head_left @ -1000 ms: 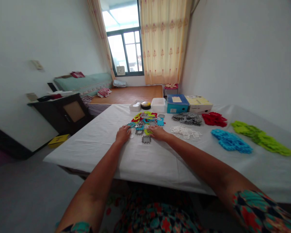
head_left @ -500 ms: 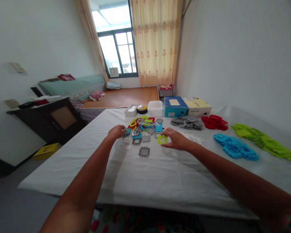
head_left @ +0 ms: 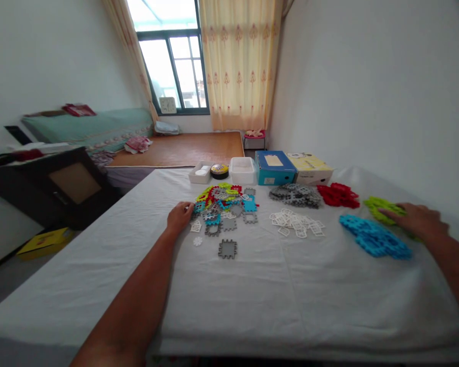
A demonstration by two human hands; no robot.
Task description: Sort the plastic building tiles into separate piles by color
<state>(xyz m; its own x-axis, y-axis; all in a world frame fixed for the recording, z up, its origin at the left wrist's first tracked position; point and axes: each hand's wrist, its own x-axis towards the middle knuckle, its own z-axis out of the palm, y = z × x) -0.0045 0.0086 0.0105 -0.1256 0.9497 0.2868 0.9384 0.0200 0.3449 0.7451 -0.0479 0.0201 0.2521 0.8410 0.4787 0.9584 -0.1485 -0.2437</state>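
Note:
My left hand (head_left: 179, 216) rests at the left edge of a mixed heap of interlocking plastic pieces (head_left: 222, 196), its fingers curled together; anything between the fingertips is hidden. Over at the far right, my right hand (head_left: 423, 220) is on the lime-green pile of pieces (head_left: 384, 210), fingers stretched over it and slightly blurred. Just in front of that pile lies a blue pile of pieces (head_left: 375, 237). Apart from the mixed heap, a grey square piece (head_left: 228, 248) and a small white flower-shaped piece (head_left: 198, 241) lie on the cloth.
On the white-clothed table (head_left: 260, 300) are a white pile of lattice pieces (head_left: 296, 223), a grey pile (head_left: 295, 195) and a red pile (head_left: 337, 195). Behind stand a blue box (head_left: 275, 168), a yellow box (head_left: 311, 168), a clear container (head_left: 243, 171), a round tin (head_left: 219, 171) and a white tray (head_left: 199, 177).
My right hand has moved from the mixed heap, where it held a lime-green piece, to the lime-green pile at far right. My left hand stays by the heap; the view has shifted.

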